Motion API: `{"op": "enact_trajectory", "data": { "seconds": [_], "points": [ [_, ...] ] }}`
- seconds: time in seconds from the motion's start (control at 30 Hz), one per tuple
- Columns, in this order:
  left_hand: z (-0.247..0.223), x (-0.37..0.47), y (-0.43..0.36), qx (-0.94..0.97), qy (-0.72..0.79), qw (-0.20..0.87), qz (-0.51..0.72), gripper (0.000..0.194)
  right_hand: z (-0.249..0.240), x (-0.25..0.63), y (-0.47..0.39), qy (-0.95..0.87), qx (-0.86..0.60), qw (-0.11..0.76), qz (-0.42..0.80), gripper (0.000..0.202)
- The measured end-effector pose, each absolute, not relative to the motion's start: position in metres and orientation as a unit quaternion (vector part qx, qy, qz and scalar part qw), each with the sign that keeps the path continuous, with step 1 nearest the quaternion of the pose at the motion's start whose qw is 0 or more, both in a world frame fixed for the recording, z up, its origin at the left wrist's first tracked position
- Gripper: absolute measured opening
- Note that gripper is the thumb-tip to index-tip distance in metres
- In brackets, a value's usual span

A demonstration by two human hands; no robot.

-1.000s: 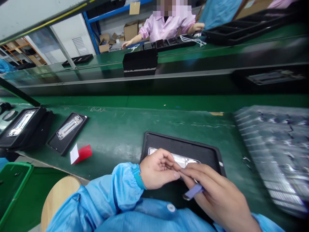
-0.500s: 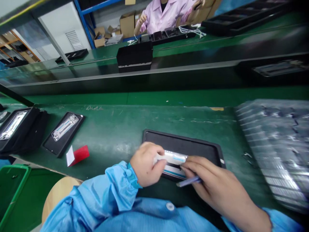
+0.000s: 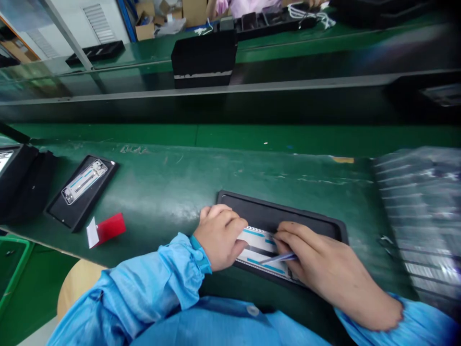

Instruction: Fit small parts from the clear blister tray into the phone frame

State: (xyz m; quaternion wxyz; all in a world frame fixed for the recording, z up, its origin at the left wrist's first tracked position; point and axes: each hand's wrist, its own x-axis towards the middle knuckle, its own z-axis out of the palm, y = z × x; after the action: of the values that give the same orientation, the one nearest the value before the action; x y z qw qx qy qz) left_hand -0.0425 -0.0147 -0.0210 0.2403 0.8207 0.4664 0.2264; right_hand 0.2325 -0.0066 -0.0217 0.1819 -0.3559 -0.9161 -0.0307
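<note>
A silvery phone frame (image 3: 257,250) with blue strips and a dark middle band lies in a black tray (image 3: 284,211) in front of me. My left hand (image 3: 220,235) is curled over its left end, thumb and fingers gripping there; the fingertips are partly hidden. A slim purplish pointed tool (image 3: 279,258) is held in my right hand (image 3: 313,259), its tip pointing left over the frame. The thumb and index finger of that hand also meet at the frame's surface, and whether they pinch anything else cannot be seen.
On the left, another phone frame (image 3: 84,181) lies in a second black tray (image 3: 59,214). Near it are a red-and-white folded card (image 3: 111,228) and stacked black trays (image 3: 21,187). Clear plastic trays (image 3: 425,216) stand at right. A black box (image 3: 203,55) sits beyond.
My left hand has shifted from a pinch on a whitish piece to the frame's left end, and that piece no longer shows. More of the frame is visible. The camera view has tilted down.
</note>
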Motion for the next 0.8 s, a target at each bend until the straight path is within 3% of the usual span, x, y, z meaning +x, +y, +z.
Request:
{"op": "enact_trajectory", "data": {
  "seconds": [0.8],
  "points": [
    [-0.020,-0.043,-0.015,0.827,0.474,0.222,0.206,0.032,-0.028,0.231,-0.025,-0.892,-0.400,0.200,-0.074,0.027]
  ]
}}
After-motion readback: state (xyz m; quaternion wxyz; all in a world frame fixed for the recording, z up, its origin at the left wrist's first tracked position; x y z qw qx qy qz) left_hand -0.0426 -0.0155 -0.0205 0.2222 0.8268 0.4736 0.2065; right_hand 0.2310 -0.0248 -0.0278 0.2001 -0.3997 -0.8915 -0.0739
